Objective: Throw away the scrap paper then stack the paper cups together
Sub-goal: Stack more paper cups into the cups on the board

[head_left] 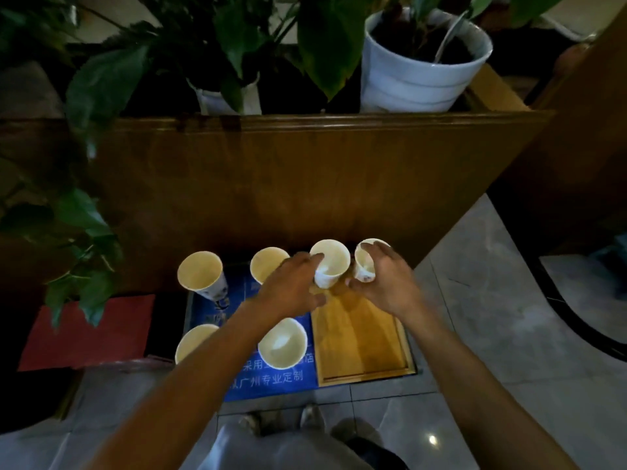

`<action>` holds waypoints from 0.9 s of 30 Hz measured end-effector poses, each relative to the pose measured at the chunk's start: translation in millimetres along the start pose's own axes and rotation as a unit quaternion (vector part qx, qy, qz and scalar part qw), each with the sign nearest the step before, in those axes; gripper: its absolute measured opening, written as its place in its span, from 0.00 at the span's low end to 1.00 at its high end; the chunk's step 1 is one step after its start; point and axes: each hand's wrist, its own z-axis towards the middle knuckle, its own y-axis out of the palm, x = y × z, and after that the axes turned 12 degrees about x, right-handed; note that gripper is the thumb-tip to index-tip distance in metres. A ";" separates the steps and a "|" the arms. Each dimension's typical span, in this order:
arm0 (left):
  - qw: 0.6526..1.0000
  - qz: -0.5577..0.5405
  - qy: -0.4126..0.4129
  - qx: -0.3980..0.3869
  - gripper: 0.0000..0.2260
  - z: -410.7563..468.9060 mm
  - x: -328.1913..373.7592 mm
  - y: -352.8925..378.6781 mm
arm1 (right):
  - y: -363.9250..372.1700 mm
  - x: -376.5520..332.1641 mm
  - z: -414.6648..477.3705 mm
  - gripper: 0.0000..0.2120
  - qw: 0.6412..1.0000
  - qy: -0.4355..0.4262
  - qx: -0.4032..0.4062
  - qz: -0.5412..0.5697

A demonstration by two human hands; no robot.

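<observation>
The left hand [291, 283] is holding one paper cup [329, 262] in a closed grip; the right hand [383, 279] is gripping a second cup [368, 261] just beside it, rims up, both above the wooden tray [363, 340]; four more cups [200, 273] are standing upright to the left; nesting looks next; no scrap paper is visible.

Near-left cup [193, 342] half behind the left forearm, far cup [266, 264] partly behind the left hand [288, 288] (print unreadable), plant leaves [101, 79] cropped.
</observation>
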 end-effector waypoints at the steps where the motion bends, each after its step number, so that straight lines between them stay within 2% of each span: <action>1: 1.000 0.018 0.003 -0.007 0.40 10.8 3.8 3.7 | 0.5 6.3 5.6 0.39 1.000 0.009 -0.011 -0.003; 6: 0.997 0.079 -0.005 -0.018 0.46 50.7 17.6 19.0 | 8.9 28.5 34.7 0.48 0.997 0.030 -0.066 -0.021; 11: 0.995 0.085 -0.034 -0.048 0.47 67.1 20.7 31.6 | 16.4 33.8 54.4 0.54 0.990 0.041 -0.122 -0.057; 18: 0.995 0.095 -0.033 -0.017 0.43 73.2 27.3 38.3 | 17.4 32.7 61.7 0.50 0.991 0.037 -0.118 -0.049; 22: 0.994 0.104 -0.027 -0.030 0.45 75.6 32.9 40.9 | 16.3 31.7 63.5 0.49 0.991 0.034 -0.118 -0.054; 27: 0.995 0.089 -0.019 -0.048 0.41 66.7 36.2 32.5 | 8.3 37.2 62.3 0.46 0.995 0.032 -0.093 -0.034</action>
